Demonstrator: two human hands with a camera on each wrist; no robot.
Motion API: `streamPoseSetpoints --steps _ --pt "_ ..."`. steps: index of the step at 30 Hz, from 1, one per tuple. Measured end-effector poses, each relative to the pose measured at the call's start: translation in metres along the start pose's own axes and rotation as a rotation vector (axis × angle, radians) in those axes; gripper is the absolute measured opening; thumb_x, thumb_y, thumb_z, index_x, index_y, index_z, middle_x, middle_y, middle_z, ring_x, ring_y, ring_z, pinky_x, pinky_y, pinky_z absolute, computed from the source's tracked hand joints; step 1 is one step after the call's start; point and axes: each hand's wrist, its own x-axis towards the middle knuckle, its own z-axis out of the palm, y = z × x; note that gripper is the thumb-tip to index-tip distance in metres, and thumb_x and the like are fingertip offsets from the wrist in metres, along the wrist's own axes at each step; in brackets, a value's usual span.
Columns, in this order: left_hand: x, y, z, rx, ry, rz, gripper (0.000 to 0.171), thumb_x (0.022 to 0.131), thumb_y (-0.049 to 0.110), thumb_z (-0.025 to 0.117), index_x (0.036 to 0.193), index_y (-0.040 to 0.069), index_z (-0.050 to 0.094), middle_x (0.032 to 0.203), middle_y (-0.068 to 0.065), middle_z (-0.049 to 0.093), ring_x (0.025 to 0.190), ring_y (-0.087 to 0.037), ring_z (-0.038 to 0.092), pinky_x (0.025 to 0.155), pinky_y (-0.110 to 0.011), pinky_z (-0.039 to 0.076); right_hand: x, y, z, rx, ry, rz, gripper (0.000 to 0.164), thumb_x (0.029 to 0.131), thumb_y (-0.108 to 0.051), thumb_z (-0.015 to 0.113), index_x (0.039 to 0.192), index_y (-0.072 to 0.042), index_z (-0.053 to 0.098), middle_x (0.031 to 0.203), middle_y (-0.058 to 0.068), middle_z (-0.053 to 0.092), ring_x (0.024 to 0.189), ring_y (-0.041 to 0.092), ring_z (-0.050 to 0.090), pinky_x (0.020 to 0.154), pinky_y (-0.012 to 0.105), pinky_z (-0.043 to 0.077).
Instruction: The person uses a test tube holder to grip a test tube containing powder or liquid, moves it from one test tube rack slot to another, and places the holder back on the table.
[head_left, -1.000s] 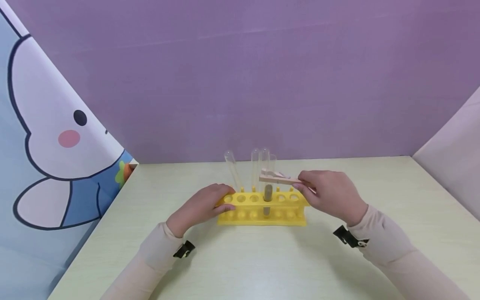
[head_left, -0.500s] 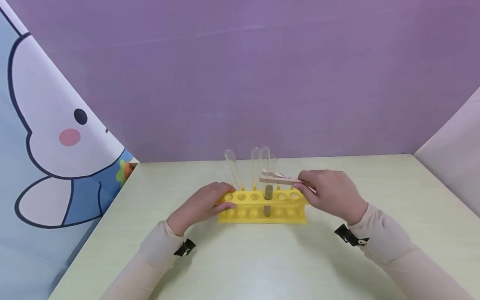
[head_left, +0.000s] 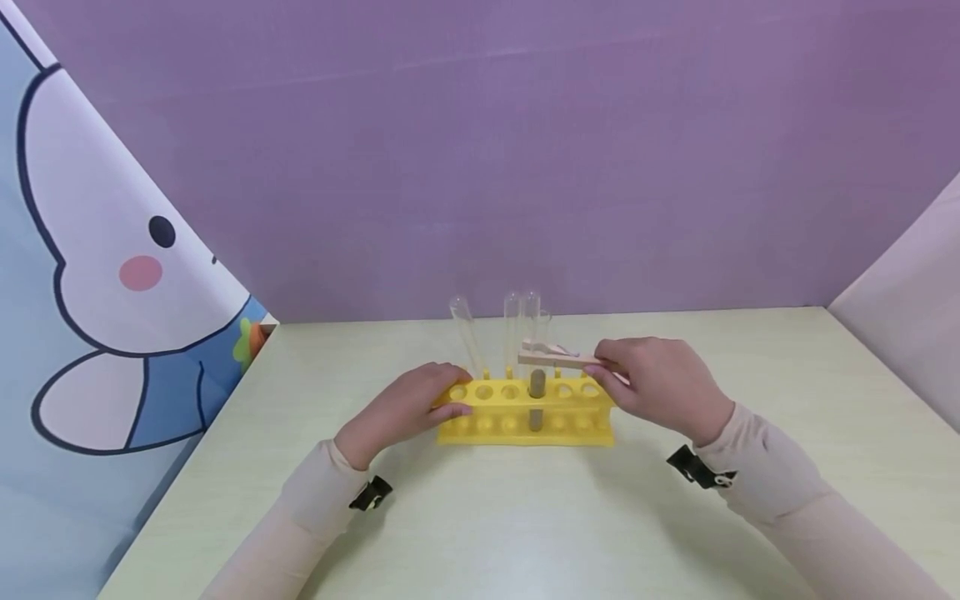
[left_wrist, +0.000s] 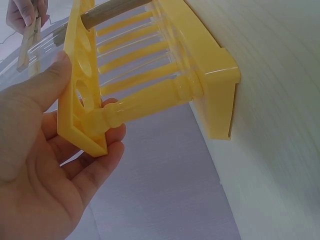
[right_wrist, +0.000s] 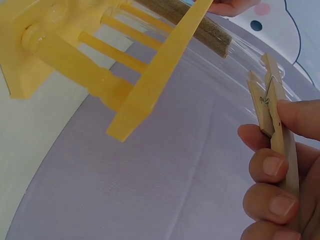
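My left hand (head_left: 405, 410) grips the left end of a yellow test tube rack (head_left: 487, 432). In the left wrist view, the thumb lies on the rack's top plate (left_wrist: 71, 95) and the fingers curl behind it. A glass test tube with brown, grainy contents (head_left: 537, 385) stands upright in a rack hole. Above the rack, my right hand (head_left: 663, 387) pinches a wooden test tube holder (head_left: 555, 360). Its spring end reaches the tube's upper part. The right wrist view shows the holder's wire spring (right_wrist: 267, 97) near the clear glass, above the brown contents (right_wrist: 212, 37).
Behind the rack, several clear tubes sit upside down on pegs; one tube (head_left: 464, 323) leans to the left. The pale tabletop (head_left: 510, 525) ends at a purple backdrop (head_left: 480, 167). A cartoon-printed cloth (head_left: 135, 400) hangs at the left.
Both hands stay almost where they were, one on the rack and one on the test tube holder. The whole head view has drifted up a few pixels.
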Motion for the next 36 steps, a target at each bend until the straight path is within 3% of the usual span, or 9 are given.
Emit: streamPoseSetpoints --steps 9,20,31,33,36 --pt "0.0 -0.002 0.001 -0.002 0.004 0.014 0.04 0.088 0.031 0.067 0.117 0.004 0.059 0.108 -0.005 0.064 0.094 -0.02 0.058 0.086 -0.037 0.047 0.0 -0.002 -0.001 0.03 -0.054 0.051 0.018 0.086 -0.026 0.068 0.073 -0.015 0.061 0.053 -0.013 0.045 0.043 0.002 0.031 0.04 0.021 0.028" --pt "0.0 -0.002 0.002 0.001 0.011 0.012 0.041 0.088 0.033 0.067 0.117 0.005 0.059 0.107 -0.004 0.064 0.091 -0.018 0.058 0.085 -0.036 0.048 0.0 0.002 0.006 -0.014 0.016 -0.032 0.027 0.085 -0.027 0.069 0.067 -0.019 0.05 0.052 -0.014 0.029 0.044 0.001 0.024 0.041 0.02 0.021" --pt "0.0 -0.003 0.003 -0.006 0.014 0.014 0.04 0.087 0.031 0.068 0.117 0.005 0.059 0.108 -0.004 0.064 0.093 -0.019 0.058 0.086 -0.036 0.048 -0.001 0.005 0.009 -0.013 0.096 -0.07 0.032 0.082 -0.026 0.072 0.063 -0.021 0.047 0.052 -0.014 0.029 0.044 0.0 0.023 0.041 0.019 0.019" --pt "0.0 -0.003 0.002 -0.009 0.012 0.01 0.04 0.087 0.031 0.068 0.117 0.005 0.06 0.108 -0.004 0.064 0.093 -0.018 0.058 0.086 -0.036 0.048 -0.001 0.005 0.009 -0.008 0.113 -0.078 0.034 0.087 -0.032 0.067 0.063 -0.021 0.046 0.052 -0.014 0.028 0.044 0.0 0.022 0.041 0.019 0.019" --pt "-0.001 -0.002 0.002 -0.014 0.008 0.006 0.04 0.088 0.032 0.067 0.117 0.006 0.06 0.107 -0.003 0.064 0.092 -0.017 0.058 0.085 -0.035 0.048 -0.001 0.006 0.008 -0.003 0.144 -0.093 0.042 0.096 -0.047 0.049 0.063 -0.021 0.047 0.052 -0.015 0.028 0.045 -0.001 0.021 0.041 0.019 0.018"
